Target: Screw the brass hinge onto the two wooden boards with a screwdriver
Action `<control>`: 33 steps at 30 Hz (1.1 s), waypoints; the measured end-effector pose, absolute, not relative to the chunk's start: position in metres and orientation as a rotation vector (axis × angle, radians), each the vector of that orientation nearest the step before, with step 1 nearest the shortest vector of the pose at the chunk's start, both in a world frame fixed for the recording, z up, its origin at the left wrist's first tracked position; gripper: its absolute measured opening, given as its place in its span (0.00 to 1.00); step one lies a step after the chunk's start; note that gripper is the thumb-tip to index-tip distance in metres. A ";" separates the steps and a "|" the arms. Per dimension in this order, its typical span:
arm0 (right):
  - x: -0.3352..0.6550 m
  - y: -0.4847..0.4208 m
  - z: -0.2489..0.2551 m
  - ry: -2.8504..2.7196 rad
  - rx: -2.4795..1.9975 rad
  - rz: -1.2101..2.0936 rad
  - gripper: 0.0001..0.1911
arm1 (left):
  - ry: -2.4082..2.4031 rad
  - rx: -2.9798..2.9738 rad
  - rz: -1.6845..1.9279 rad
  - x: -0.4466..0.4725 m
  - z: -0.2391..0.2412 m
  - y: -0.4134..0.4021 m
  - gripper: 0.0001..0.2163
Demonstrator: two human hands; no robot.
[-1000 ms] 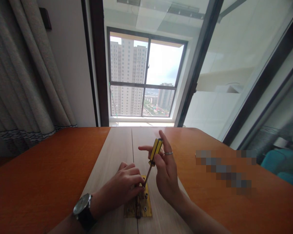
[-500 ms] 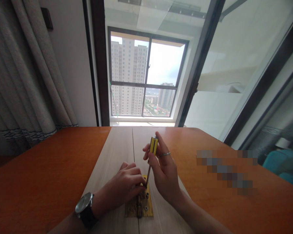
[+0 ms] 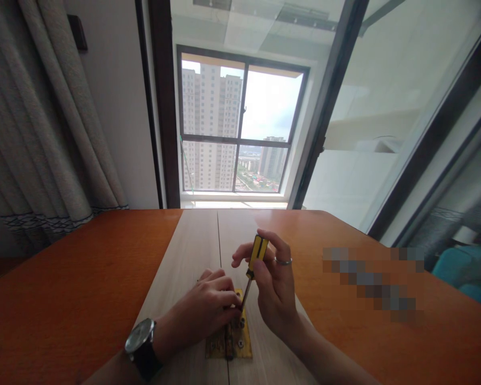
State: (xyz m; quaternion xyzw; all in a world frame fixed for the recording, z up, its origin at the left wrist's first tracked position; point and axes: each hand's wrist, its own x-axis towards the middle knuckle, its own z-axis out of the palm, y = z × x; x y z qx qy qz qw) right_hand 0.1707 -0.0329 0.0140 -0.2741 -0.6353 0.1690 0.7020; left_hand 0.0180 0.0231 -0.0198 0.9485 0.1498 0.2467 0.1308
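A brass hinge (image 3: 237, 341) lies across the seam of two pale wooden boards (image 3: 192, 256) on an orange table (image 3: 72, 289). My left hand (image 3: 208, 307), with a watch on its wrist, rests curled on the upper left part of the hinge, fingertips pinched at the screwdriver's tip. My right hand (image 3: 273, 283), wearing a ring, grips the yellow-and-black handle of a screwdriver (image 3: 253, 264). The shaft slants down left to the hinge's right leaf. What the left fingertips pinch is hidden.
Beyond the table's far edge stands a dark-framed window (image 3: 240, 123) with tall buildings outside. Curtains (image 3: 40, 133) hang at the left. A glass partition (image 3: 385, 123) runs along the right, and a teal seat (image 3: 465, 272) shows behind it.
My right hand has turned the screwdriver handle between its fingers, tilting it from upright to leaning right. My left hand and the hinge have stayed in place.
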 end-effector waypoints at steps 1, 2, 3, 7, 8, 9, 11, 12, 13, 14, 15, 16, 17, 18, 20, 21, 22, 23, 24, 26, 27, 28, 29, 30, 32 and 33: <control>0.171 -0.032 0.014 -1.405 -0.610 0.369 0.19 | 0.439 2.762 0.708 0.018 -0.020 0.023 0.03; 0.170 -0.032 0.014 -1.398 -0.616 0.359 0.20 | 0.444 2.770 0.701 0.019 -0.020 0.023 0.03; 0.170 -0.032 0.014 -1.395 -0.630 0.352 0.22 | 0.446 2.777 0.696 0.019 -0.019 0.023 0.03; 0.169 -0.034 0.014 -1.411 -0.681 0.394 0.24 | 0.447 2.794 0.690 0.019 -0.019 0.023 0.02; 0.169 -0.036 0.015 -1.419 -0.680 0.417 0.24 | 0.447 2.798 0.688 0.019 -0.019 0.023 0.02; 0.169 -0.037 0.016 -1.426 -0.674 0.434 0.23 | 0.448 2.806 0.685 0.019 -0.018 0.022 0.01; 0.169 -0.038 0.018 -1.435 -0.663 0.443 0.21 | 0.452 2.822 0.683 0.019 -0.019 0.022 0.01; 0.169 -0.039 0.018 -1.436 -0.664 0.434 0.20 | 0.456 2.826 0.684 0.019 -0.019 0.022 0.02; 0.169 -0.039 0.019 -1.437 -0.671 0.420 0.20 | 0.462 2.824 0.687 0.019 -0.019 0.021 0.03; 0.170 -0.038 0.019 -1.440 -0.682 0.402 0.20 | 0.468 2.816 0.691 0.020 -0.019 0.021 0.03; 0.170 -0.038 0.018 -1.441 -0.698 0.388 0.20 | 0.470 2.805 0.698 0.020 -0.019 0.021 0.03; 0.171 -0.037 0.018 -1.441 -0.720 0.378 0.19 | 0.469 2.793 0.705 0.020 -0.019 0.020 0.04; 0.171 -0.037 0.017 -1.441 -0.745 0.375 0.18 | 0.462 2.783 0.714 0.021 -0.020 0.020 0.04; 0.172 -0.036 0.015 -1.444 -0.770 0.384 0.17 | 0.452 2.775 0.725 0.021 -0.020 0.021 0.04; 0.172 -0.035 0.012 -1.448 -0.803 0.427 0.13 | 0.429 2.767 0.756 0.021 -0.022 0.021 0.04; 0.172 -0.035 0.011 -1.446 -0.806 0.450 0.12 | 0.421 2.764 0.770 0.021 -0.022 0.022 0.04; 0.172 -0.035 0.010 -1.440 -0.801 0.467 0.11 | 0.417 2.760 0.785 0.021 -0.023 0.022 0.04; 0.171 -0.036 0.008 -1.426 -0.790 0.473 0.11 | 0.416 2.755 0.799 0.021 -0.023 0.022 0.04; 0.170 -0.036 0.008 -1.408 -0.774 0.471 0.11 | 0.416 2.745 0.811 0.021 -0.023 0.022 0.05; 0.168 -0.037 0.008 -1.365 -0.723 0.450 0.11 | 0.411 2.707 0.842 0.020 -0.022 0.021 0.05; 0.167 -0.037 0.010 -1.338 -0.691 0.438 0.10 | 0.405 2.680 0.864 0.019 -0.021 0.020 0.05; 0.165 -0.037 0.012 -1.307 -0.658 0.429 0.10 | 0.396 2.650 0.886 0.018 -0.020 0.020 0.05; 0.165 -0.038 0.015 -1.272 -0.626 0.425 0.10 | 0.387 2.622 0.905 0.017 -0.019 0.019 0.04; 0.164 -0.038 0.018 -1.233 -0.602 0.427 0.10 | 0.381 2.598 0.923 0.017 -0.017 0.019 0.04; 0.164 -0.037 0.025 -1.151 -0.579 0.448 0.10 | 0.396 2.572 0.949 0.015 -0.014 0.018 0.05; 0.165 -0.036 0.027 -1.112 -0.579 0.466 0.09 | 0.429 2.570 0.960 0.014 -0.012 0.019 0.06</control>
